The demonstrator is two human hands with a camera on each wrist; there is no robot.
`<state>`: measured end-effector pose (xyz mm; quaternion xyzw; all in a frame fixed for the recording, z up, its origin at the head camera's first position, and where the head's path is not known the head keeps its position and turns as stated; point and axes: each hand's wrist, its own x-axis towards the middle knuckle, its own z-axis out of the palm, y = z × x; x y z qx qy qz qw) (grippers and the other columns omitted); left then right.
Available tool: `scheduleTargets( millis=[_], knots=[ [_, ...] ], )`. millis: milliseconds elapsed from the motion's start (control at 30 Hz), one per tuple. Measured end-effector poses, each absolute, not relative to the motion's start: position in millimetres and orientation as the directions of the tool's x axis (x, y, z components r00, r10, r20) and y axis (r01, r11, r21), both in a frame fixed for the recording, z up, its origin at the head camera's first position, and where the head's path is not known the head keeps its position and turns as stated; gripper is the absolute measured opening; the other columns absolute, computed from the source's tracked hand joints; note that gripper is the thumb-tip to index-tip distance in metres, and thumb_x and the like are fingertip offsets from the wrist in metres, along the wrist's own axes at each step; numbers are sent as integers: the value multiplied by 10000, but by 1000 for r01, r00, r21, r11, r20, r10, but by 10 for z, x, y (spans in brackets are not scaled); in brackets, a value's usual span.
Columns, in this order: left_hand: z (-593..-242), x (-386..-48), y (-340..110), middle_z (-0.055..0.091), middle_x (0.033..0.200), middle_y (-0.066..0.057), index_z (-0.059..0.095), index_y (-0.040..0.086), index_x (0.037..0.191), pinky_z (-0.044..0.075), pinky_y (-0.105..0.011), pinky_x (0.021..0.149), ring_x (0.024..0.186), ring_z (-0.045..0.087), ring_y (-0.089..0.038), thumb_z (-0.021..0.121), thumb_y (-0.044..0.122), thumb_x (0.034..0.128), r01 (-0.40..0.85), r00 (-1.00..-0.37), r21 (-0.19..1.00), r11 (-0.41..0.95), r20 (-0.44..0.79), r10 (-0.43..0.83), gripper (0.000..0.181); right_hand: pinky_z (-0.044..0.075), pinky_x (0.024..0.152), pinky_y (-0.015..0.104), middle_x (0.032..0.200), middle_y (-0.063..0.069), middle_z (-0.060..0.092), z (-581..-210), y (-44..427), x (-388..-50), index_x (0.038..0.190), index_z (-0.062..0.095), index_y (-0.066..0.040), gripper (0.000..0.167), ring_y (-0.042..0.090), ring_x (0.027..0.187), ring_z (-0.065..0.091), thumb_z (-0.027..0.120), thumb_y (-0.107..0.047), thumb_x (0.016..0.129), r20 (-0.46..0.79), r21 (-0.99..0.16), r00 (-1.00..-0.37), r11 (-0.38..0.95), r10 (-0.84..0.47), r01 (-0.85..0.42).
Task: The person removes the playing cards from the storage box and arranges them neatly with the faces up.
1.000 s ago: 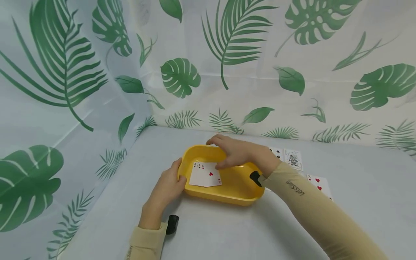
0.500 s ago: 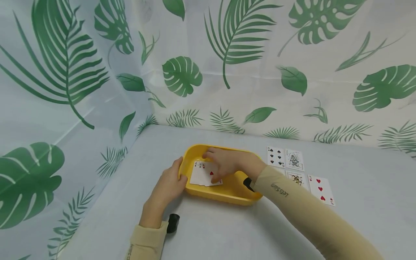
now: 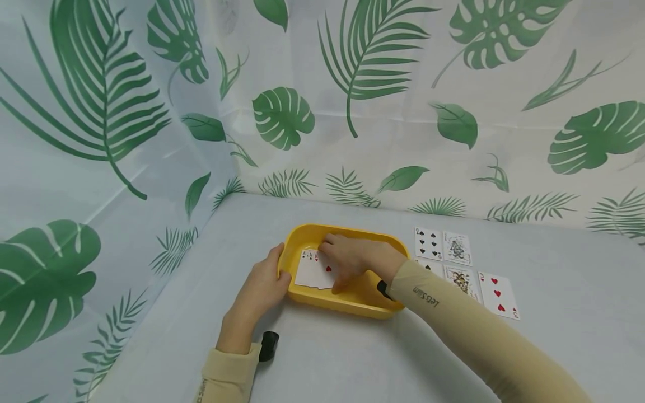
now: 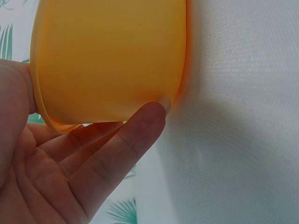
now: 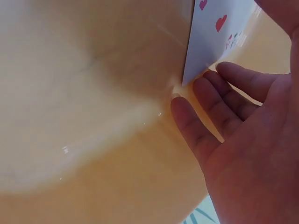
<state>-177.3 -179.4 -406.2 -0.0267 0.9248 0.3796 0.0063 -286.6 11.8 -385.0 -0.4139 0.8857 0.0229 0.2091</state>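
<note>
Head camera: at left, a person's left hand (image 3: 259,288) anchors one end of a yellow tray (image 3: 347,309), just as it does a second earlier. Its thumb is at the rim, and the left wrist view shows its other fingers slightly parted along the outside wall.

Inside the tray's left half lies a fan of aces (image 3: 309,274), face up, hearts on top, in the same place as in the earlier frames.

Next comes the change: the right hand (image 3: 350,256), poised over the tray a second ago, is now low inside it, at the aces' right-hand end. Its fingers (image 5: 182,112) sit a little apart beside a card corner, thumb toward the near edge; whether they pinch cannot be told. The reach appears to have become contact, or nearly so, with the fan not visibly displaced.

Farther right, the arm's shift leaves more in view on the pale table (image 3: 342,358): a six of spades (image 3: 429,244), a partly hidden card (image 3: 432,266), two jokers (image 3: 457,248) and a three of hearts (image 3: 499,295).
</note>
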Motion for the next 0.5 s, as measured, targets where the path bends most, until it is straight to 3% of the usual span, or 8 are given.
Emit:
scheduleTargets(
  millis=[500],
  knots=[
    [-4055, -1762, -1795, 490, 1481, -213, 337, -18, 1541, 429, -502, 1064, 1145, 562, -272, 503, 76, 945, -60, -998, 698, 714, -38, -46, 626, 406, 1049, 356, 1287, 71, 453, -3864, 105, -2879, 1405, 517, -69, 810, 233, 1145, 433, 830, -481, 782, -403, -136, -580, 673, -708, -727]
  ],
)
